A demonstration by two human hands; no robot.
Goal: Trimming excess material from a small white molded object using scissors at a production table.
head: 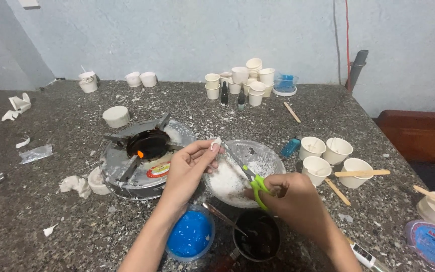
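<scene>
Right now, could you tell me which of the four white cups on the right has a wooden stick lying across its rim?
The rightmost cup; the other three carry no stick across them.

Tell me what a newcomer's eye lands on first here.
Centre stage, the right hand works green-handled scissors on a small white piece pinched by the left hand, above a bowl of white flakes. Left of them a small stove glows orange; nearest the camera sits a bright blue tub.
</scene>
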